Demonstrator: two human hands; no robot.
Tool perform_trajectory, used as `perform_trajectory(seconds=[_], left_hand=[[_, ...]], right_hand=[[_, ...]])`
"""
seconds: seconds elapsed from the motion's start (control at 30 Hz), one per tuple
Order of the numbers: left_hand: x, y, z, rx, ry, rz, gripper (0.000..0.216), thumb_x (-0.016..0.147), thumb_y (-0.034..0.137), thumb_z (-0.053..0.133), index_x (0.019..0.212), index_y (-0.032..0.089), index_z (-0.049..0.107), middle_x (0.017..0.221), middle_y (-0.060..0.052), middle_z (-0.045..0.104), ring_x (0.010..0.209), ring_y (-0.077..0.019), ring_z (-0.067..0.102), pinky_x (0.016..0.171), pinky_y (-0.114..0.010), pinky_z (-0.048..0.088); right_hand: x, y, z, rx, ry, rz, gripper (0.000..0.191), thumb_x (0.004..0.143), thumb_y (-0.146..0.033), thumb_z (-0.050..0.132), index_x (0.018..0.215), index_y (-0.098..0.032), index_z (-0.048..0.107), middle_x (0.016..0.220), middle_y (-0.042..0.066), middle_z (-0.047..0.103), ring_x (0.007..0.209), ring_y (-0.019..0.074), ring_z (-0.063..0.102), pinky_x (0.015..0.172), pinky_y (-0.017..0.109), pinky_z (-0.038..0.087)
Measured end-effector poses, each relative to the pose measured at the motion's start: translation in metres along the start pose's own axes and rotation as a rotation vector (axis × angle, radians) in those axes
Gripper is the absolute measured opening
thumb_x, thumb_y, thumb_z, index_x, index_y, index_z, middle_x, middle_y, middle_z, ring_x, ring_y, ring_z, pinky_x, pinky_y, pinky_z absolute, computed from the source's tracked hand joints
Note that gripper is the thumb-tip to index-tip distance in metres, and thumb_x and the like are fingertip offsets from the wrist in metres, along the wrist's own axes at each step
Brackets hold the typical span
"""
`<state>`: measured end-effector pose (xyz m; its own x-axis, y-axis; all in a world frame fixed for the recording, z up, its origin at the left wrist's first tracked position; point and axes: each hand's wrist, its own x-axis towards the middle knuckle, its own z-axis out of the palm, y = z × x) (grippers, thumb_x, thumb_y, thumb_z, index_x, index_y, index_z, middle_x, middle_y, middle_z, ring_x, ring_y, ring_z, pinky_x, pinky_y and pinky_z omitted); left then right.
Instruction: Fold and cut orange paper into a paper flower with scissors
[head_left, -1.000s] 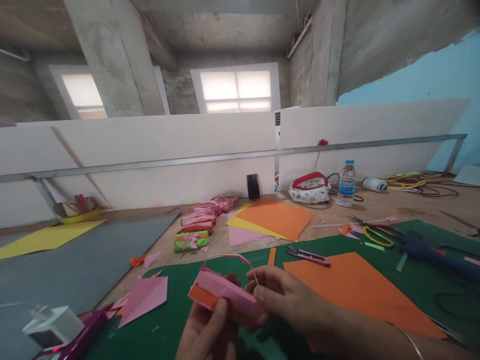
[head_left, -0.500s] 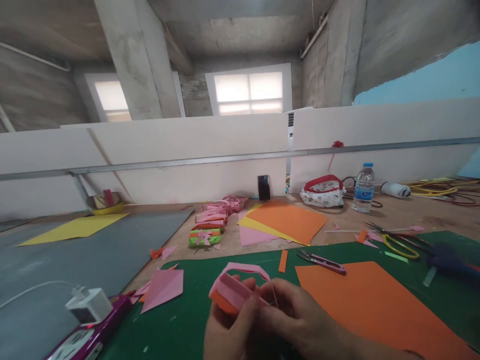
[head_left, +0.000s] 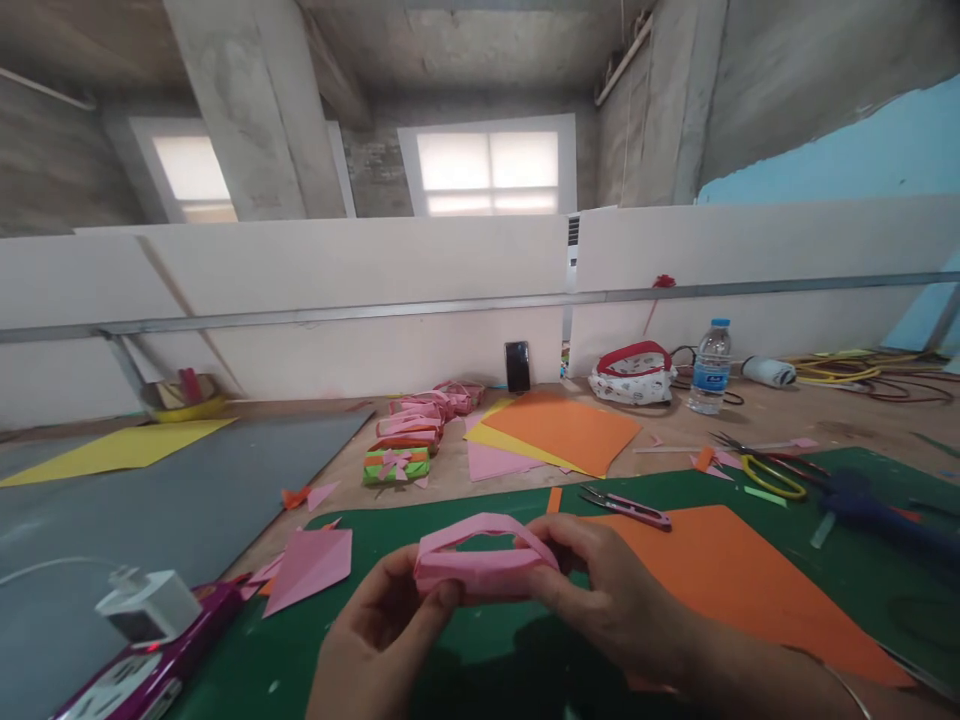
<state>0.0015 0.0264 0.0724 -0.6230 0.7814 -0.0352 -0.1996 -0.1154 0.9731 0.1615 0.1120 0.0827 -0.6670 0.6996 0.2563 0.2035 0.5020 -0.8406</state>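
Hands (head_left: 495, 615) grip pink paper basket (head_left: 480, 560) over green mat (head_left: 360, 640).

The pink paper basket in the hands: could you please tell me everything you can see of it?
The pink basket is a small, long, shallow box of folded paper, with a thin pink strip arching end to end as its handle. It is held level above the green mat. The left hand pinches its left end, the right hand its right end. Its inside is hidden.

Two bare hands, sleeveless forearms, thin bangle (head_left: 840, 682) (right wrist)
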Motion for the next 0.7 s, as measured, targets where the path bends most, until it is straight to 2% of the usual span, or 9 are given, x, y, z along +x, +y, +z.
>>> perform_trajectory(seconds=[0.13, 0.23, 0.4, 0.47, 0.6, 0.7], left_hand=[[-0.008, 0.004, 0.005, 0.068, -0.035, 0.076, 0.027, 0.06, 0.032, 0.075, 0.079, 0.019, 0.063, 0.076, 0.0, 0.071, 0.077, -0.0157, 0.062, 0.068, -0.017, 0.045], [-0.01, 0.002, 0.009, 0.094, -0.056, 0.111, 0.028, 0.059, 0.035, 0.074, 0.08, 0.02, 0.064, 0.074, 0.001, 0.069, 0.072, -0.0162, 0.061, 0.064, -0.019, 0.046], [-0.008, -0.001, 0.005, 0.283, -0.092, 0.086, 0.035, 0.065, 0.046, 0.067, 0.088, 0.02, 0.068, 0.082, -0.001, 0.072, 0.077, -0.0195, 0.063, 0.07, -0.023, 0.044], [-0.006, -0.003, 0.002, 0.285, -0.105, 0.077, 0.036, 0.065, 0.047, 0.067, 0.089, 0.021, 0.068, 0.084, 0.0, 0.072, 0.08, -0.0209, 0.063, 0.073, -0.025, 0.043], [-0.005, -0.007, 0.002, 0.276, -0.101, 0.069, 0.033, 0.064, 0.047, 0.068, 0.086, 0.022, 0.068, 0.077, 0.001, 0.072, 0.077, -0.0201, 0.062, 0.07, -0.025, 0.042], [-0.003, -0.008, 0.002, 0.28, -0.088, 0.057, 0.035, 0.064, 0.049, 0.067, 0.087, 0.022, 0.067, 0.077, 0.001, 0.071, 0.079, -0.0196, 0.061, 0.072, -0.024, 0.041]], right_hand=[[0.002, 0.0, -0.002, -0.039, 0.026, 0.005, 0.017, 0.083, -0.031, 0.054, 0.083, -0.017, 0.064, 0.077, 0.0, 0.06, 0.069, 0.0128, 0.05, 0.059, 0.022, 0.038], [0.002, 0.001, -0.004, -0.082, 0.045, -0.017, 0.014, 0.082, -0.027, 0.054, 0.084, -0.017, 0.064, 0.076, 0.0, 0.06, 0.069, 0.0125, 0.05, 0.061, 0.022, 0.037], [0.001, 0.002, -0.005, -0.098, 0.034, -0.066, 0.014, 0.082, -0.028, 0.055, 0.087, -0.018, 0.065, 0.078, -0.001, 0.062, 0.071, 0.0123, 0.051, 0.061, 0.022, 0.037], [0.0, 0.002, -0.005, -0.098, 0.033, -0.067, 0.014, 0.082, -0.027, 0.056, 0.087, -0.018, 0.065, 0.079, -0.001, 0.063, 0.072, 0.0124, 0.052, 0.062, 0.022, 0.037], [0.001, 0.003, -0.006, -0.09, 0.04, -0.049, 0.012, 0.081, -0.024, 0.056, 0.088, -0.02, 0.065, 0.081, -0.001, 0.065, 0.074, 0.0129, 0.054, 0.065, 0.023, 0.039], [0.002, 0.005, -0.006, -0.018, 0.072, 0.013, 0.021, 0.078, -0.029, 0.061, 0.097, -0.02, 0.063, 0.089, 0.001, 0.065, 0.08, 0.0146, 0.056, 0.068, 0.024, 0.042]])
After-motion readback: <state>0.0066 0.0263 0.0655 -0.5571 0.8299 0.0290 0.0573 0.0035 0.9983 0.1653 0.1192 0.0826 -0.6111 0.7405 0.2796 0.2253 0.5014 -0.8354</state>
